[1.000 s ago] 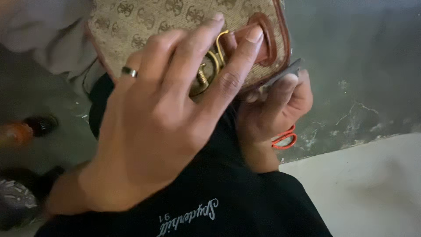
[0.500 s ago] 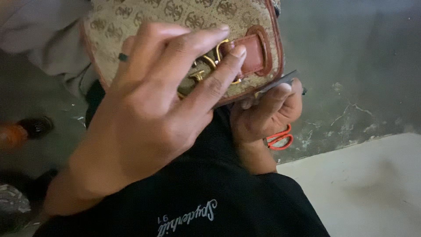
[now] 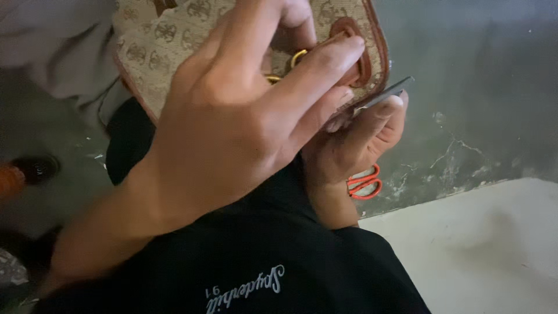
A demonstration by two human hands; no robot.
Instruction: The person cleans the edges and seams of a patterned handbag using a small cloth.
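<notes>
Head view: the left hand (image 3: 232,122) presses its fingers closed over the brown strap and gold buckle of a tan patterned bag (image 3: 163,40) resting on the person's lap. The right hand (image 3: 354,145) grips the bag's lower edge from beneath, pinching a thin grey blade (image 3: 386,93). The bag looks soft, floppy and light; the stiff trim is probably the best hold. Red scissors (image 3: 365,183) lie on the floor behind.

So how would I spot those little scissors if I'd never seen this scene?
Start at the tan patterned handbag held on the lap. Below its right edge, the right hand supports it from underneath. The scissors show just under that hand against the grey floor: only their loop handles are visible, the one bright orange-red thing there.
</notes>
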